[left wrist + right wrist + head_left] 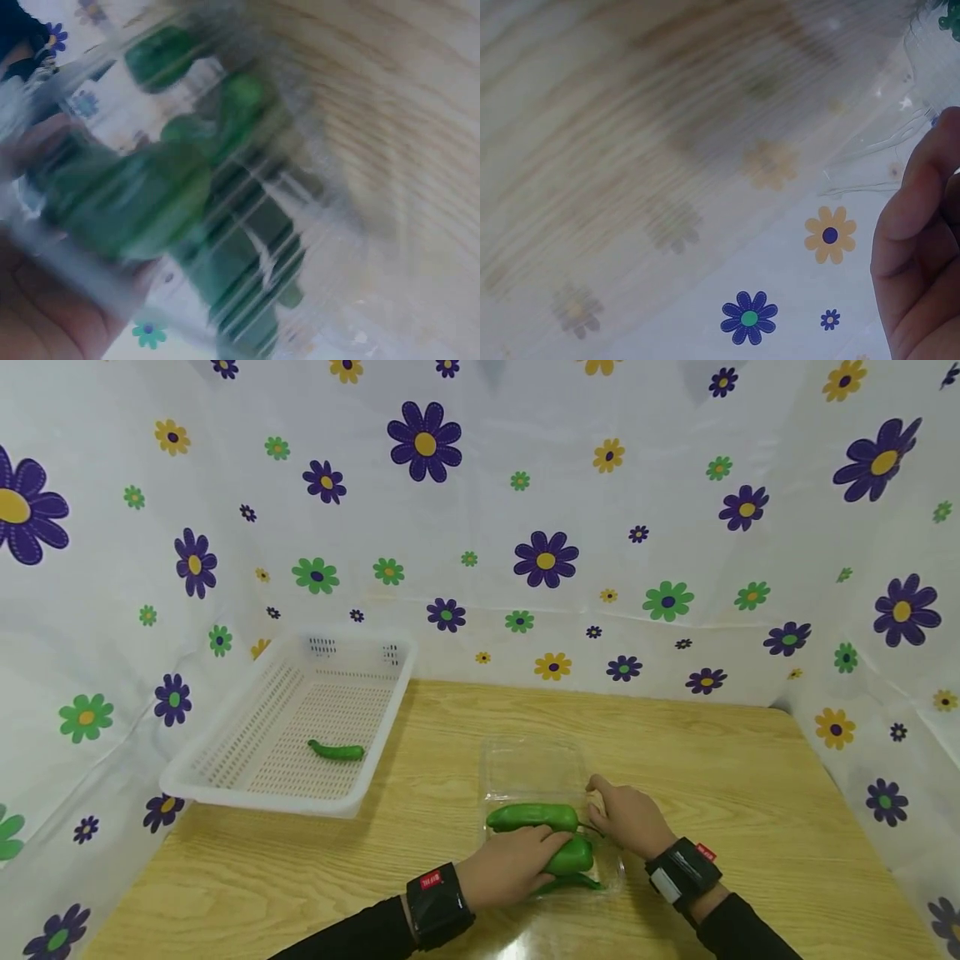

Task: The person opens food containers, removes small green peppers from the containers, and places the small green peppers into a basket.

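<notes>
In the head view, an open clear plastic box (534, 768) lies on the table with its lid folded back. A long green pepper (531, 816) lies across its upper part, its stem pointing at my right hand. My left hand (510, 864) grips a thick green pepper (572, 855) from above; the left wrist view shows that pepper (135, 199) between fingers and thumb, blurred behind plastic. A thin green chili (572, 882) lies along the near side, partly under the left hand. My right hand (632, 818) holds the box's right edge with curled fingers.
A white perforated basket (393, 710) stands at the left of the wooden table (697, 760), with one green chili (336, 751) in it. Flower-print cloth (480, 510) hangs around the back and sides.
</notes>
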`<action>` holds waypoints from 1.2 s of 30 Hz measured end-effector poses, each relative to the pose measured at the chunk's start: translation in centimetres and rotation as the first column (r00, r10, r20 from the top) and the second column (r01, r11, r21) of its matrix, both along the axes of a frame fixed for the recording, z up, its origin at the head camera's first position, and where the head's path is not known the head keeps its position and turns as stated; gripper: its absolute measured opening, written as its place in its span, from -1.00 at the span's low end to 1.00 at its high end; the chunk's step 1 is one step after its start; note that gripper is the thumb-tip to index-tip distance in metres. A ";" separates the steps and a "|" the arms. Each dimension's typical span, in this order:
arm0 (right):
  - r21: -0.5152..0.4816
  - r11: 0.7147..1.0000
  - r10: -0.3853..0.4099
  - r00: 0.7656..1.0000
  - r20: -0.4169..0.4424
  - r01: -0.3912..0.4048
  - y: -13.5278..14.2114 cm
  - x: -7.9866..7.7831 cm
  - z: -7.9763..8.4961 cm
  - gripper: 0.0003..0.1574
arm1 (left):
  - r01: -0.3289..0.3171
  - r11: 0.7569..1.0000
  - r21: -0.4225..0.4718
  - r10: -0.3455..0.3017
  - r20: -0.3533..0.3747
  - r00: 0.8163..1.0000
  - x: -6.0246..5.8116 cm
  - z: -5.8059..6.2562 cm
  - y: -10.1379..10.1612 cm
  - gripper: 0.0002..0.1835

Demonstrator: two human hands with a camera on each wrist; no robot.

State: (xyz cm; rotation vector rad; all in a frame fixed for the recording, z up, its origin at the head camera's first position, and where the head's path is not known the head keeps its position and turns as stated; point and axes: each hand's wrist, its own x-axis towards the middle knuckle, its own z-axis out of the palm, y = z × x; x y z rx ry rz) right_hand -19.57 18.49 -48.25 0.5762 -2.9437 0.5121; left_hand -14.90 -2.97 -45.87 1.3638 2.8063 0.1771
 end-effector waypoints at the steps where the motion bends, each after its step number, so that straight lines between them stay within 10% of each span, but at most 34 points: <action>1: 0.002 1.000 0.003 1.000 0.003 -0.003 0.0 0.0 0.0 -0.76 | 0.019 1.000 0.012 -0.018 -0.009 1.000 0.1 0.2 0.0 -0.41; 15: 0.018 1.000 0.024 1.000 -0.008 -0.024 0.0 -0.3 0.0 -0.77 | 0.170 0.981 0.093 -0.160 -0.112 0.981 0.7 4.2 -1.5 -0.41; 27: 0.024 1.000 0.011 1.000 0.006 -0.011 -0.1 0.0 0.3 -0.77 | 0.132 0.990 0.047 -0.131 -0.034 0.991 -0.1 8.9 -5.8 -0.52; 36: 0.018 1.000 0.015 1.000 0.004 -0.015 -0.1 -0.1 0.2 -0.77 | -0.004 0.991 0.131 -0.002 0.049 0.999 -3.5 13.7 -10.5 -0.53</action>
